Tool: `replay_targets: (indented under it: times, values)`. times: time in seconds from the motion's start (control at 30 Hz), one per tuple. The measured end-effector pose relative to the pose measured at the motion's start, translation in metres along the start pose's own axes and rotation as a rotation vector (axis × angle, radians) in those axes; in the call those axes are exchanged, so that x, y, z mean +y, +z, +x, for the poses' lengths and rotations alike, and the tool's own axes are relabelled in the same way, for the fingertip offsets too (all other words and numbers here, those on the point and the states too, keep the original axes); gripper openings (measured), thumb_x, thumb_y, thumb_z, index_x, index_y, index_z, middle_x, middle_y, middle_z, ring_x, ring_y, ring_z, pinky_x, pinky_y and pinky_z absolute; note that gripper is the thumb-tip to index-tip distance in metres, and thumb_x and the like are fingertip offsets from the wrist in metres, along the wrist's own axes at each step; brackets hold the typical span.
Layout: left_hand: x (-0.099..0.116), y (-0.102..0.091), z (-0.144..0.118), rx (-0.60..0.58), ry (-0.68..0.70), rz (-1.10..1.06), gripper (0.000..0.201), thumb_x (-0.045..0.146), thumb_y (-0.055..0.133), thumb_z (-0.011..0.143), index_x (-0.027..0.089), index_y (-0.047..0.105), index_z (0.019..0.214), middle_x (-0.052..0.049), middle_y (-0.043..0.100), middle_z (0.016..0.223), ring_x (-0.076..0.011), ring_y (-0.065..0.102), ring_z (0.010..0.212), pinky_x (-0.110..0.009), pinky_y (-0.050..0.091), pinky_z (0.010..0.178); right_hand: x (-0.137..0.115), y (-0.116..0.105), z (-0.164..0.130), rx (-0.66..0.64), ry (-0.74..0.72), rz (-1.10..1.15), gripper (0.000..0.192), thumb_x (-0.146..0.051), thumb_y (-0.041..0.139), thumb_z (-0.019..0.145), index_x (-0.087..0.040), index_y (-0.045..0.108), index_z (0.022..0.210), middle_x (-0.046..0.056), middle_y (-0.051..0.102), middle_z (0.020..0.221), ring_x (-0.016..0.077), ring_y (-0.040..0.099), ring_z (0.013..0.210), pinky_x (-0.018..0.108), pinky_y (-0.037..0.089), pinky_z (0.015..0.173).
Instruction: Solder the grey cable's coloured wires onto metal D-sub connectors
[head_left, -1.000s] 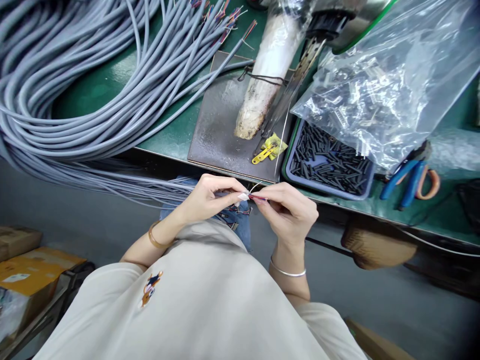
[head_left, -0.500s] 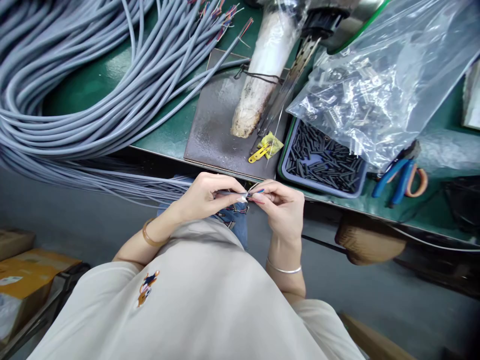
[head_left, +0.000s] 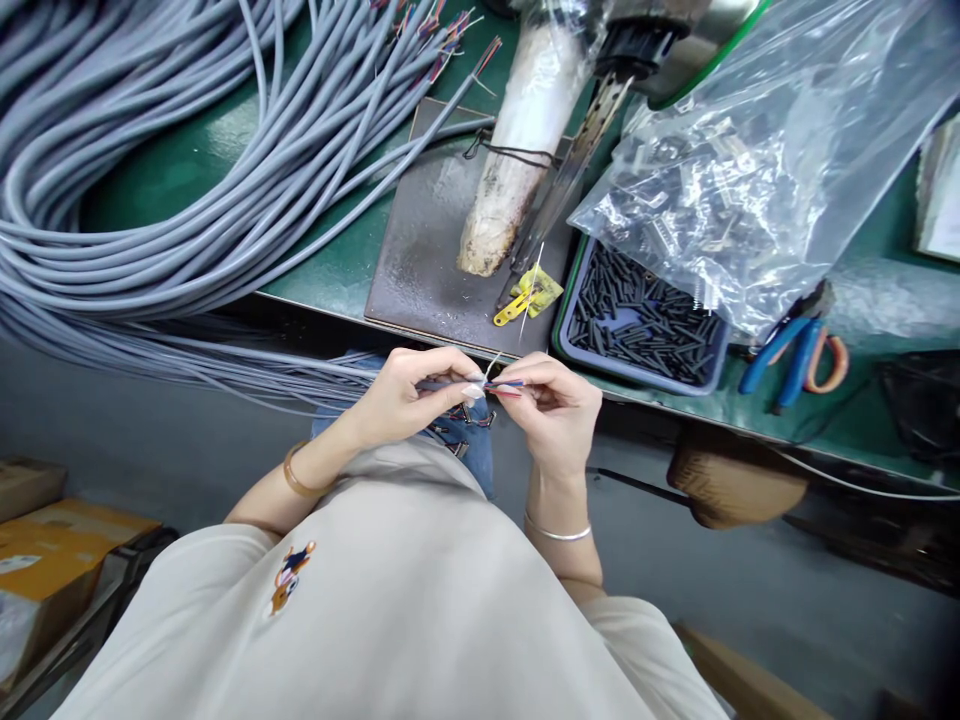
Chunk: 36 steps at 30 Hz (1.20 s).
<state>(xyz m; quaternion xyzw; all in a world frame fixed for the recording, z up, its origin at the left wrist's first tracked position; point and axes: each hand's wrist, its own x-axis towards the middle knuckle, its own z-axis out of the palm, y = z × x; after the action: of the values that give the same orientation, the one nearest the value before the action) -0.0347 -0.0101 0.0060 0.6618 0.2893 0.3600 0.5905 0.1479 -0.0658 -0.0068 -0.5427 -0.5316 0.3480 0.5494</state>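
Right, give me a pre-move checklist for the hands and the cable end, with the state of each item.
1. Left hand pinching the grey cable near its end: ok.
2. Right hand gripping the coloured inner wires at the fingertips: ok.
3. Thin bare strand sticking up clear of the fingers: ok.
4. Individual wires separated: cannot tell, too small.
5. Tray of black sleeves open at the bench edge beside the right hand: ok.
6. Blue-handled pliers lying free on the bench: ok.
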Motion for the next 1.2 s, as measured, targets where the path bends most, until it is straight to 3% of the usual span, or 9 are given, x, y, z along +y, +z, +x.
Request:
replay_targets:
  times: [0.13,0.27,0.57,0.77,1.03,1.2]
  values:
    - [-0.001,0.002,-0.002,-0.004,-0.019,-0.046,0.022,0.035,0.068,0.094,0.014,0.069,0.086,-0.003,0.072,0.073,-0.0093,0.065,0.063,-0.018,0.049,0.059,0.002,0.002,-0.003,0.039,-0.134,-0.084,0.002,-0.028,0.077,0.085,-0.029,0.078,0.085,0.001,0.075,0.078,0.0133,0.059,0.061,0.027,0.039,0.048]
    - [0.0,0.002,-0.004,-0.008,-0.038,-0.088,0.018,0.03,0.067,0.094,0.013,0.068,0.088,-0.003,0.072,0.074,-0.0088,0.067,0.064,-0.017,0.052,0.062,0.004,0.001,-0.003,0.036,-0.253,-0.152,0.011,-0.022,0.076,0.086,-0.032,0.078,0.09,0.0,0.076,0.079,0.0139,0.062,0.062,0.028,0.041,0.049]
    - [0.0,0.002,-0.002,-0.012,-0.116,-0.083,0.026,0.038,0.069,0.093,0.013,0.07,0.089,-0.004,0.072,0.075,-0.0104,0.067,0.066,-0.019,0.053,0.063,0.005,-0.003,-0.005,0.024,-0.339,-0.28,0.012,-0.024,0.075,0.088,-0.032,0.079,0.097,0.0,0.078,0.081,0.016,0.068,0.066,0.03,0.05,0.054]
    - [-0.005,-0.005,-0.001,-0.052,-0.009,-0.033,0.022,0.035,0.073,0.09,0.014,0.079,0.087,-0.006,0.077,0.077,-0.0119,0.066,0.065,-0.022,0.049,0.062,-0.001,-0.002,-0.006,-0.008,-0.213,-0.139,0.01,-0.024,0.075,0.088,-0.03,0.078,0.095,0.0,0.075,0.08,0.0122,0.058,0.056,0.026,0.039,0.044]
    - [-0.008,-0.011,0.001,-0.116,0.2,-0.058,0.007,0.021,0.076,0.088,0.018,0.081,0.091,-0.006,0.08,0.08,-0.0141,0.071,0.073,-0.025,0.054,0.075,0.003,-0.012,-0.012,-0.077,-0.528,-0.252,0.046,-0.01,0.077,0.083,-0.035,0.074,0.122,-0.002,0.08,0.086,0.0151,0.072,0.068,0.027,0.054,0.053]
    - [-0.01,-0.013,0.0,-0.125,0.228,-0.037,0.007,0.021,0.075,0.089,0.018,0.08,0.09,-0.007,0.081,0.082,-0.015,0.072,0.074,-0.027,0.054,0.075,0.0,-0.015,-0.014,-0.103,-0.576,-0.322,0.047,-0.012,0.078,0.084,-0.034,0.073,0.125,-0.001,0.081,0.088,0.0151,0.073,0.068,0.027,0.055,0.053]
